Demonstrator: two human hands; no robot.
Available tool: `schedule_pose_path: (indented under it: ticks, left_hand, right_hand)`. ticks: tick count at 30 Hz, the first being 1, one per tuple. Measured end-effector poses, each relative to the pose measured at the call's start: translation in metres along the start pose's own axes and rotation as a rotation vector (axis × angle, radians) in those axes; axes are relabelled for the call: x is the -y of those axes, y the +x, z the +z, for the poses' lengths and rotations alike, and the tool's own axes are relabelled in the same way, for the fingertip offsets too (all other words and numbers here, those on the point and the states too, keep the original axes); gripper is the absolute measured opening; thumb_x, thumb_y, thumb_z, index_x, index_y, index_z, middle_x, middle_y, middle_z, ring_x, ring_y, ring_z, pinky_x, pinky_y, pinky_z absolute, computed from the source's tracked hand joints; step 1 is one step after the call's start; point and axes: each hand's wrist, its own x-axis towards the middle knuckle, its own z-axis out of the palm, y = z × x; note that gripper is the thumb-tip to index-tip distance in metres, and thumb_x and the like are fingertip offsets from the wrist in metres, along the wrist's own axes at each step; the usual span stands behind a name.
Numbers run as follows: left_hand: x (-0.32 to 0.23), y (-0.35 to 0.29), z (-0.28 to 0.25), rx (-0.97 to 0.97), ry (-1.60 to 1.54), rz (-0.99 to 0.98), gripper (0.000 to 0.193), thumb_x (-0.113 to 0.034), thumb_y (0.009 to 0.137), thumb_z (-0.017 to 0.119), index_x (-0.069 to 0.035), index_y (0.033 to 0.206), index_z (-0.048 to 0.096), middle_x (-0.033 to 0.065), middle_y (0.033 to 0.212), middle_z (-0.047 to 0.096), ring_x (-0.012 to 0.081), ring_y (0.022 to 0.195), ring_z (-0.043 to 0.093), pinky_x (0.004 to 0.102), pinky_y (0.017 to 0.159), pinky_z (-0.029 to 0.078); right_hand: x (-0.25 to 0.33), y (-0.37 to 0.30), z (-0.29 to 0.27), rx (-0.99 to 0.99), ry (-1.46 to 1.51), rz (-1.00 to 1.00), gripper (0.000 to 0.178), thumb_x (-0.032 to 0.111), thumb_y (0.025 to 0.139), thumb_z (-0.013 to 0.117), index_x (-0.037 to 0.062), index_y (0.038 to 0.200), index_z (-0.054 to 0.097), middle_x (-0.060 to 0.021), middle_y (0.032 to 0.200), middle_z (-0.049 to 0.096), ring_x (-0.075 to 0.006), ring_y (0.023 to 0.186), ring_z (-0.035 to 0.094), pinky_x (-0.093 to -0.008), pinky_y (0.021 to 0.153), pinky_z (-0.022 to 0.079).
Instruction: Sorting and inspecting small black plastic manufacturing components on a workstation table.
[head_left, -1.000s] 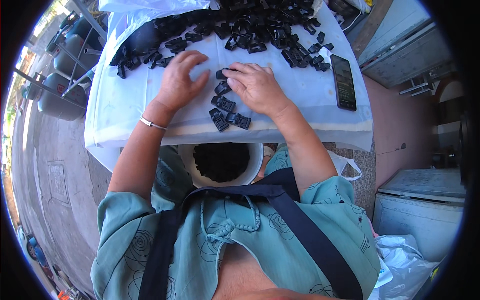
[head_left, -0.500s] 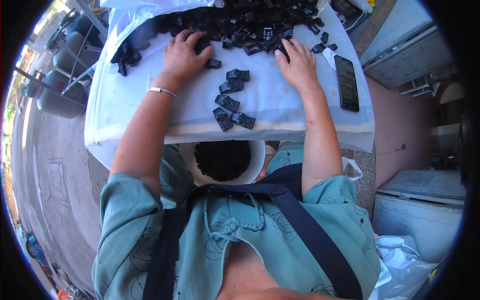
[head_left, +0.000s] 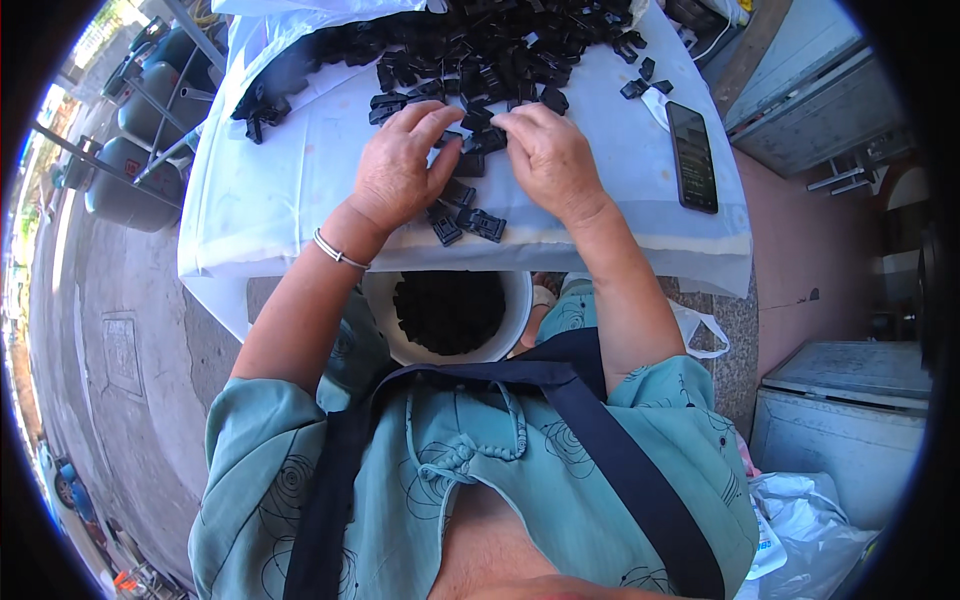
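Both my hands are over the white-covered table, facing each other across a cluster of small black plastic parts (head_left: pixel 488 139). My left hand (head_left: pixel 398 170) has its fingers and thumb bent round a black part at the cluster's left side. On the other side, my right hand (head_left: pixel 550 160) curls its fingers inward, fingertips close to the black parts; what lies inside its grip is hidden. Below the hands, a few black parts, among them a clip-like piece (head_left: pixel 482 224), lie near the table's front edge. A large heap of black parts (head_left: pixel 470 50) covers the far side.
A dark phone (head_left: pixel 692 160) lies at the table's right. Under the front edge stands a white bucket (head_left: pixel 517 325) holding black pieces. A plastic bag (head_left: pixel 380 12) lies by the heap. Grey gas cylinders (head_left: pixel 135 185) stand at left, a metal cabinet (head_left: pixel 840 430) at right.
Both hands have come back from the heap toward me and closer together. Several black parts have moved nearer the table's middle, between the hands.
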Motion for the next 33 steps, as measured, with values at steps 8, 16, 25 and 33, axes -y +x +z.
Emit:
schedule_pose_path:
  ticks: [8, 16, 25, 33]
  left_hand:
    - [0.026, -0.007, 0.000, 0.225, -0.089, -0.082, 0.033, -0.011, 0.080, 0.066, -0.010, 0.113, 0.062, 0.0124, 0.113, 0.062, 0.0333, 0.095, 0.063, 0.0393, 0.081, 0.053]
    - [0.019, -0.023, -0.025, 0.225, -0.148, -0.326, 0.025, -0.008, 0.079, 0.070, -0.007, 0.103, 0.066, 0.0129, 0.097, 0.066, 0.0307, 0.080, 0.065, 0.0362, 0.072, 0.053]
    - [0.019, -0.023, -0.020, 0.187, -0.135, -0.317, 0.025, -0.013, 0.080, 0.072, -0.006, 0.104, 0.067, 0.0114, 0.092, 0.068, 0.0268, 0.077, 0.067, 0.0345, 0.072, 0.054]
    - [0.008, -0.024, -0.020, 0.270, -0.285, -0.335, 0.052, -0.005, 0.077, 0.074, -0.009, 0.125, 0.056, 0.0097, 0.094, 0.068, 0.0197, 0.073, 0.062, 0.0305, 0.071, 0.053]
  right_hand:
    - [0.001, 0.008, 0.025, 0.045, -0.166, -0.088, 0.032, 0.015, 0.083, 0.064, 0.0129, 0.114, 0.064, -0.0061, 0.114, 0.062, -0.0266, 0.115, 0.053, -0.0437, 0.095, 0.039]
    - [0.035, 0.002, 0.013, 0.289, -0.026, -0.097, 0.034, 0.024, 0.082, 0.068, 0.0094, 0.112, 0.064, -0.0085, 0.104, 0.065, -0.0245, 0.104, 0.058, -0.0398, 0.086, 0.040]
    - [0.045, -0.015, 0.003, 0.512, 0.489, -0.118, 0.031, 0.017, 0.084, 0.066, 0.0045, 0.111, 0.065, -0.0145, 0.098, 0.066, -0.0314, 0.090, 0.062, -0.0409, 0.081, 0.050]
    - [0.032, -0.006, 0.007, 0.200, 0.367, 0.197, 0.031, 0.009, 0.085, 0.067, 0.0056, 0.116, 0.062, -0.0121, 0.101, 0.065, -0.0239, 0.081, 0.064, -0.0326, 0.072, 0.054]
